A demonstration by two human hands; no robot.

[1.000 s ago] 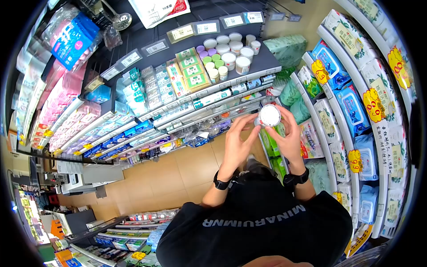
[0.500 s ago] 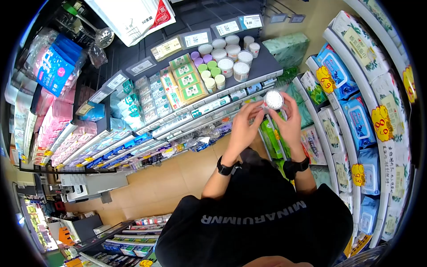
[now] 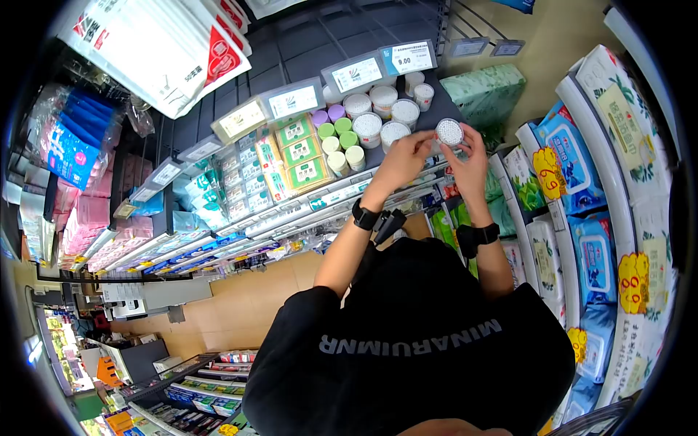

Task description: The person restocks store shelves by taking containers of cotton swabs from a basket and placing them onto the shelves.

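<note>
Your right hand, left hand and the round white tub had moved up to the shelf since the earlier frame. Right fingers were closed round the tub; left ones half-curled beside it, contact unclear. Tub was off the shelf, not set down. Other tubs stood close left, partly blocked by your left hand; price tags stood behind.

The held tub is white with a dotted top, the shirt black with grey lettering.
</note>
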